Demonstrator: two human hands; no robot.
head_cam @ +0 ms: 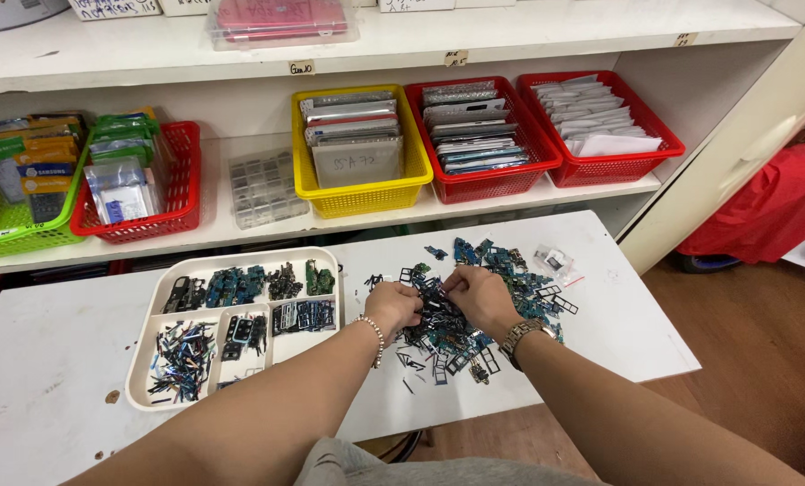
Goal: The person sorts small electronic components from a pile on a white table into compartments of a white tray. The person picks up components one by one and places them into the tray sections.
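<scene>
I see both hands, left hand and right hand, pinching small parts in the pile on the desk.

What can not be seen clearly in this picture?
Head view:
- Parts under the left hand and right hand: hidden by the fingers.
- Single pieces in the pile and tray: too small.
- Green basket: cut by the left edge.

white tray, yellow basket, red baskets, green basket
</scene>
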